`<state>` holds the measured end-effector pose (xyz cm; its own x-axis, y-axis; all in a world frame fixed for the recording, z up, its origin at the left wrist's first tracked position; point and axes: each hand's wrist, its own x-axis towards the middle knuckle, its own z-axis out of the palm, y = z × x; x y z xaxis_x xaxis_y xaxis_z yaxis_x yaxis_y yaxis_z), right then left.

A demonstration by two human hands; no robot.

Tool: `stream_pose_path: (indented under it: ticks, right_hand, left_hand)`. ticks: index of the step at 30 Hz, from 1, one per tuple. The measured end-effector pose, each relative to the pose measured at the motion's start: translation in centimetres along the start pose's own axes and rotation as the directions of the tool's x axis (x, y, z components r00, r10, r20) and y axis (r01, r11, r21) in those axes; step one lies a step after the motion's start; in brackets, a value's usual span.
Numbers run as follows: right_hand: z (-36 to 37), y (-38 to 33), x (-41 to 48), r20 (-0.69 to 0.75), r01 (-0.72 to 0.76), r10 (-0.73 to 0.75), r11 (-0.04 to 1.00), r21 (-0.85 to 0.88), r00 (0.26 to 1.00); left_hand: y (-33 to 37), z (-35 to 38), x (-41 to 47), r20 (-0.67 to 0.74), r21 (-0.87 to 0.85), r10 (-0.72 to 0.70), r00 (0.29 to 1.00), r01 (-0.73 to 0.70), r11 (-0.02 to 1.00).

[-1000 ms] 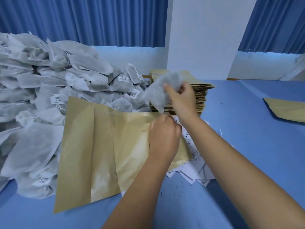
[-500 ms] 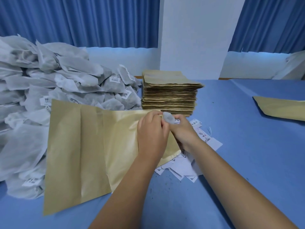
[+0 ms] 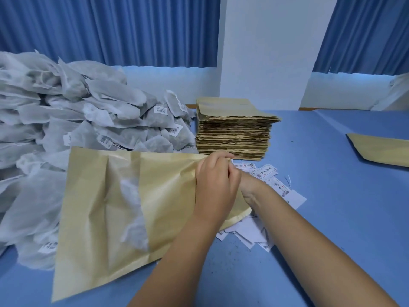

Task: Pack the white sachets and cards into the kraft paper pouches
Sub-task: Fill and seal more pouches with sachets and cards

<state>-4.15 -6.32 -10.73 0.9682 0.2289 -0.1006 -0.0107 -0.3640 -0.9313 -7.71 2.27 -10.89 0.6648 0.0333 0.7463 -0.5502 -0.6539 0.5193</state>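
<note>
mostly blue table (image 3: 336, 218), blue curtains (image 3: 106, 29), kraft pouch (image 3: 168, 196)

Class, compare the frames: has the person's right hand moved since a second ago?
Yes. The right hand came down from in front of the pouch stack to the open kraft pouch's mouth below it.

Fig. Item counts. Hands, 2: left hand (image 3: 215, 185); right hand (image 3: 246, 181), mostly hidden behind it. Kraft pouches: 1 open pouch (image 3: 106, 207), held at its mouth by the left hand; 1 loose pouch (image 3: 380, 149) well to the right of both hands; 1 stack (image 3: 234, 131) just beyond them, too many to count. White sachets: 1 sachet (image 3: 132, 209) showing thru the open pouch; 1 heap (image 3: 66, 120) left of the hands, no. uncountable. Printed cards (image 3: 272, 173): approx. a dozen or more, under & right of the hands; exact no. unclear.
</note>
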Motion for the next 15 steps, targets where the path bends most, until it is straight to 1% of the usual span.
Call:
stream_pose_path:
  ticks: [1,2,3,4,5,6,7,8,9,10,11,13,15]
  right_hand:
    - [0.4,-0.2,0.3,-0.009,-0.011,0.012,0.999,0.046,1.000]
    - [0.5,-0.4,0.6,-0.051,-0.011,0.015,0.998,0.067,0.999]
    - [0.4,-0.4,1.1,-0.128,-0.021,0.029,0.997,0.069,0.991]
    - [0.2,-0.4,1.5,-0.218,-0.040,0.074,0.987,0.155,0.973]
    - [0.0,-0.4,1.9,-0.314,-0.040,0.135,0.956,0.290,0.940]
    - [-0.1,-0.6,2.1,-0.397,-0.007,0.176,0.921,0.390,0.901]
    - [-0.2,-0.8,2.4,-0.471,0.040,0.174,0.911,0.410,0.865]
    - [-0.4,-1.1,2.8,-0.528,0.081,0.113,0.940,0.331,0.842]
    - [-0.3,-1.7,3.1,-0.541,0.118,0.026,0.966,0.229,0.840]
    - [-0.1,-2.5,3.5,-0.514,0.146,-0.056,0.980,0.137,0.856]
    - [0.2,-3.5,3.9,-0.455,0.153,-0.103,0.985,0.074,0.885]
    - [0.9,-5.1,5.1,-0.316,0.131,-0.113,0.991,0.034,0.942]
    - [1.8,-6.4,6.2,-0.191,0.088,-0.089,0.996,-0.012,0.978]
  left_hand:
    - [-0.3,-0.1,0.1,0.006,0.002,-0.022,1.000,0.022,1.000]
    - [-0.5,-0.2,0.1,0.022,0.006,-0.055,0.998,0.055,0.998]
    - [-0.9,-0.3,0.3,0.049,0.014,-0.100,0.994,0.100,0.995]
    - [-1.3,-0.3,0.6,0.080,0.028,-0.153,0.985,0.151,0.988]
    - [-1.8,-0.3,0.9,0.106,0.053,-0.207,0.973,0.202,0.978]
    - [-2.3,-0.3,1.1,0.124,0.086,-0.256,0.959,0.246,0.965]
    - [-2.8,-0.2,1.3,0.135,0.120,-0.294,0.946,0.279,0.953]
    - [-3.1,-0.1,1.4,0.142,0.147,-0.320,0.937,0.299,0.943]
    - [-3.3,0.0,1.4,0.145,0.164,-0.333,0.932,0.309,0.937]
    - [-3.4,0.0,1.4,0.144,0.174,-0.339,0.930,0.314,0.933]
    - [-3.4,0.1,1.5,0.138,0.182,-0.343,0.929,0.316,0.931]
    - [-3.4,0.2,1.5,0.118,0.193,-0.348,0.930,0.322,0.927]
    - [-3.5,0.2,1.6,0.095,0.192,-0.347,0.933,0.325,0.926]
